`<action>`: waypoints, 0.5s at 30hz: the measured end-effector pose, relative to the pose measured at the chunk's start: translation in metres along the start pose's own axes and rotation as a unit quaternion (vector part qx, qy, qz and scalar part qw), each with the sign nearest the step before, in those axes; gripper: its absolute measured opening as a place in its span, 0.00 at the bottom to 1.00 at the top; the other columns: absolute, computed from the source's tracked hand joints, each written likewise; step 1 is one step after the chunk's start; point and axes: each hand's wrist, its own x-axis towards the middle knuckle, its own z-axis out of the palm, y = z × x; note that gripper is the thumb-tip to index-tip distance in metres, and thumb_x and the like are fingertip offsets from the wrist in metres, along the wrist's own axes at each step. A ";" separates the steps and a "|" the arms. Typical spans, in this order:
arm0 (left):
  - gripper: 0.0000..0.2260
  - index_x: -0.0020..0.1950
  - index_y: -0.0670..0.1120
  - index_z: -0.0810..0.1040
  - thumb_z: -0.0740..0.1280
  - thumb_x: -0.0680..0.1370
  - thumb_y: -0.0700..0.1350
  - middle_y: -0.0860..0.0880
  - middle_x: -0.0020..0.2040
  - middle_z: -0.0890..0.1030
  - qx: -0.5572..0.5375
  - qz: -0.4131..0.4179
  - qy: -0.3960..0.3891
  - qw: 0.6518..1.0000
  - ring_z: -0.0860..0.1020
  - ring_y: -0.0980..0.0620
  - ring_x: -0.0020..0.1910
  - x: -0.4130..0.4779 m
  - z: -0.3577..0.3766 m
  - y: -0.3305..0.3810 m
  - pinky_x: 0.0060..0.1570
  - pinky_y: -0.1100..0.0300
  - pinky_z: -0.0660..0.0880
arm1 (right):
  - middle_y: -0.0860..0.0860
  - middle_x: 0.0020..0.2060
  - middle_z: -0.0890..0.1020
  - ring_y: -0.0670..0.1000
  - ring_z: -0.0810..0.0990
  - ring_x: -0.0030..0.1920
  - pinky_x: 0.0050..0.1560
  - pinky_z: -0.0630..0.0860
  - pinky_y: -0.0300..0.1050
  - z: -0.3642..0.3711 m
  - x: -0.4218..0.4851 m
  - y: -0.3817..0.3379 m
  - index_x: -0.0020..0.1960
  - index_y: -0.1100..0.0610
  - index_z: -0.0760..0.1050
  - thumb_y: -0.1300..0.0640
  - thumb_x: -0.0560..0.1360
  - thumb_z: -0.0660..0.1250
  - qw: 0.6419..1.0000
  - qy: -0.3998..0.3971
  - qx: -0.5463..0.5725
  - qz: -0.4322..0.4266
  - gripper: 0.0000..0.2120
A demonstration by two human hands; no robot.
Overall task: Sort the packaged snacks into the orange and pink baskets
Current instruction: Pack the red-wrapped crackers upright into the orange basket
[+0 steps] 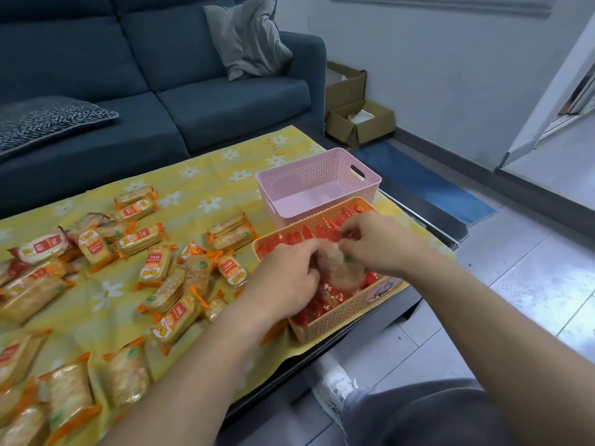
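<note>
Two baskets sit at the table's right end: the pink basket farther off, the orange basket nearer us, their rims touching or nearly so. We note the pink one holds nothing we can see. The orange one is well filled with red packets.

Both our hands work over the orange basket. The left hand and right hand are closed from either side on one pale cracker pack, fingers curled round its ends. The pack is blurred; we judge it held just above the red packets, but whether it touches them we cannot tell. Whether it is being pulled out or set in, we cannot tell either.

Many cracker packs lie loose on the yellow cloth to the left, some overlapping, some singly, down to the near-left corner. A few with red wrappers lie at the far left.

Progress, as we judge it: the red packets look mostly sorted, apart from those few red-wrapped packs. The cracker packs are hardly begun, if they belong in the pink basket, which stands bare. Most of the work is left.
</note>
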 end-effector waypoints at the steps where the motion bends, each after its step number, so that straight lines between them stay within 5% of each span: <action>1: 0.11 0.41 0.57 0.75 0.60 0.71 0.40 0.56 0.44 0.84 0.005 -0.004 -0.008 1.000 0.81 0.50 0.47 0.000 0.000 0.000 0.49 0.50 0.78 | 0.61 0.36 0.81 0.57 0.78 0.35 0.43 0.80 0.53 0.005 -0.001 -0.001 0.45 0.67 0.79 0.62 0.75 0.65 1.000 -0.026 -0.008 0.005 0.08; 7: 0.11 0.46 0.55 0.75 0.61 0.71 0.39 0.57 0.43 0.81 -0.031 0.011 0.093 0.995 0.78 0.54 0.44 0.003 -0.001 0.002 0.47 0.53 0.77 | 0.57 0.36 0.80 0.53 0.76 0.36 0.38 0.73 0.49 0.018 -0.002 -0.008 0.42 0.60 0.73 0.54 0.76 0.68 0.996 -0.089 -0.027 0.004 0.10; 9: 0.15 0.52 0.55 0.76 0.61 0.72 0.38 0.57 0.50 0.80 -0.021 0.036 0.069 0.997 0.77 0.54 0.50 0.003 0.002 0.004 0.52 0.54 0.75 | 0.54 0.33 0.81 0.52 0.77 0.33 0.37 0.75 0.47 0.022 0.001 -0.005 0.37 0.59 0.74 0.55 0.77 0.67 0.991 -0.127 -0.042 -0.008 0.12; 12: 0.17 0.53 0.55 0.78 0.57 0.70 0.43 0.55 0.54 0.82 0.020 0.040 0.015 0.999 0.78 0.50 0.56 0.003 0.010 0.003 0.55 0.50 0.76 | 0.53 0.34 0.80 0.49 0.76 0.32 0.37 0.76 0.44 0.011 0.005 0.009 0.45 0.63 0.81 0.59 0.79 0.65 0.979 -0.203 -0.002 0.003 0.09; 15: 0.15 0.52 0.54 0.82 0.58 0.74 0.43 0.53 0.53 0.83 0.091 0.024 -0.028 0.995 0.77 0.49 0.57 0.006 0.012 0.004 0.56 0.49 0.76 | 0.49 0.39 0.86 0.47 0.83 0.39 0.43 0.82 0.45 -0.019 0.007 0.029 0.47 0.58 0.85 0.62 0.78 0.65 0.996 -0.082 0.026 0.007 0.09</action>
